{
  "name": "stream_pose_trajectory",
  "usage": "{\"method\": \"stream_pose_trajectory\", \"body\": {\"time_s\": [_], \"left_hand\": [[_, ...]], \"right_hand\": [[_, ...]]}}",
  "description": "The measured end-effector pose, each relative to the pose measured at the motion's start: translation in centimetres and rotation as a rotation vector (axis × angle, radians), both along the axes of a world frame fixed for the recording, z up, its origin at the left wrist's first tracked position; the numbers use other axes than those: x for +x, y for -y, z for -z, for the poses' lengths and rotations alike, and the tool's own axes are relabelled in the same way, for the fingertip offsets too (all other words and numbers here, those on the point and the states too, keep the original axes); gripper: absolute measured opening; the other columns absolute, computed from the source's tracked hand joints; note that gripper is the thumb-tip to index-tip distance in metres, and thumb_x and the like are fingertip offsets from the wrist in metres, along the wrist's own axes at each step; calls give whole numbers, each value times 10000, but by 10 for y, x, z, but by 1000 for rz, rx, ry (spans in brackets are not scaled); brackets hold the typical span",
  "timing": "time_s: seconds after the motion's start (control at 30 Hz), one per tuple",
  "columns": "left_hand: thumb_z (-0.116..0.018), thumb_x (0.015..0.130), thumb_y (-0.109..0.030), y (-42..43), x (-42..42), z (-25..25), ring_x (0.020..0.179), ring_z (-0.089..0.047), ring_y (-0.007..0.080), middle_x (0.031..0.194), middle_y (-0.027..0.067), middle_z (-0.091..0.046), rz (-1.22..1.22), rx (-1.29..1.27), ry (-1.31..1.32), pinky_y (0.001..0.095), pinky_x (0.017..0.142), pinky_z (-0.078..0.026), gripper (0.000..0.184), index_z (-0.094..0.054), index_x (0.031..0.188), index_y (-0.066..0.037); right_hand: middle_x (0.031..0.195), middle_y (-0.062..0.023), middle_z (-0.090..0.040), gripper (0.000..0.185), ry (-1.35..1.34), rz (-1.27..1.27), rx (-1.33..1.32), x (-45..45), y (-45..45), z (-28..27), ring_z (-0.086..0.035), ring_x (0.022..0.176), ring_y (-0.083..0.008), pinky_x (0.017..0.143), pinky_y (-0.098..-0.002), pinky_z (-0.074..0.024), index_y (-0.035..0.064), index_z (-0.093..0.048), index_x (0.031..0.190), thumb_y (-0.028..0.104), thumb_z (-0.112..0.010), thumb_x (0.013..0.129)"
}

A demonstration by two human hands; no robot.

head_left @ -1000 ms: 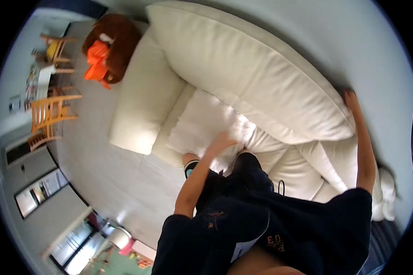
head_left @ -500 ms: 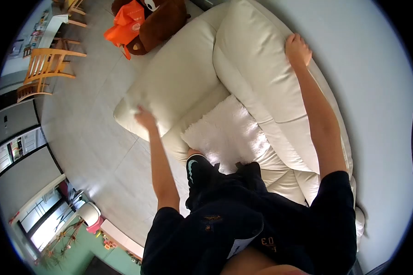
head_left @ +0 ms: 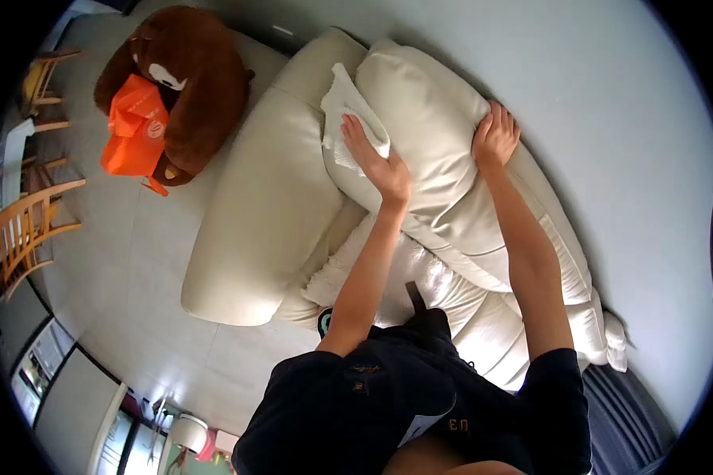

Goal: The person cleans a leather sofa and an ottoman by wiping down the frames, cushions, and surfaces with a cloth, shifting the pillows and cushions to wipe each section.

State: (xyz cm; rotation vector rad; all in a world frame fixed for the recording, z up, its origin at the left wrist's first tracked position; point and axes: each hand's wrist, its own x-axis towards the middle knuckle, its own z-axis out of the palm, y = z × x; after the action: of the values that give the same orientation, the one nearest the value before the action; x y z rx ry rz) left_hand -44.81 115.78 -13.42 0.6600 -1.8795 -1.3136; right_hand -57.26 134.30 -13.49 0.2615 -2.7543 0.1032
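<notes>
My left hand [head_left: 382,168] holds a white cloth [head_left: 350,99] against the sofa's cream backrest cushion [head_left: 424,119]. Its fingers are straight and close together over the cloth; the palm side is hidden. On the top edge of the backrest, by the wall, rests my right hand [head_left: 496,136], its fingers slightly apart and no loose object seen in it. The cream sofa [head_left: 253,206] has a wide padded armrest on the left. A fluffy white cushion [head_left: 396,269] lies on the seat, partly behind my left forearm.
A large brown plush toy [head_left: 206,87] with an orange bag [head_left: 139,131] sits on the floor beyond the armrest. Wooden chairs [head_left: 36,222] stand at the far left. A pale wall [head_left: 634,182] runs close behind the sofa. Dark grey ribbed material [head_left: 622,416] shows at lower right.
My left hand has moved from the armrest's front end to the backrest, where the cloth now shows. The view has shifted. My right hand stays on the backrest's top edge.
</notes>
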Motion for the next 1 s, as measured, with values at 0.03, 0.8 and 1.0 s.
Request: {"method": "stream_pose_trajectory", "body": {"time_s": [0.03,0.8,1.0], "left_hand": [[-513,845,85,0,5,5,1447,-197,423,1535,253,-280,19,16,25,532,1179,-143,652,-284,1456,99],[-504,784,108,-110,64,-8,1440,-170,475,1549,228,-277,308,-161,324,587,1153,-145,709,-329,1466,30],[-476,803,105,-176,127,9,1423,-202,483,1534,243,-293,449,-235,305,564,1160,-175,674,-332,1458,42]], "right_hand": [[1203,-90,-622,367,-77,-49,31,-3,-6,11,-544,1149,-293,985,-446,-377,118,-587,1223,239,-350,970],[1212,-98,-629,430,135,1,-59,-3,-4,-3,-546,1177,-281,1027,-465,-355,148,-564,1296,388,-441,962],[1195,-194,-638,420,98,-102,-351,22,3,-50,-563,1149,-367,1017,-518,-376,42,-642,1144,333,-453,907]]}}
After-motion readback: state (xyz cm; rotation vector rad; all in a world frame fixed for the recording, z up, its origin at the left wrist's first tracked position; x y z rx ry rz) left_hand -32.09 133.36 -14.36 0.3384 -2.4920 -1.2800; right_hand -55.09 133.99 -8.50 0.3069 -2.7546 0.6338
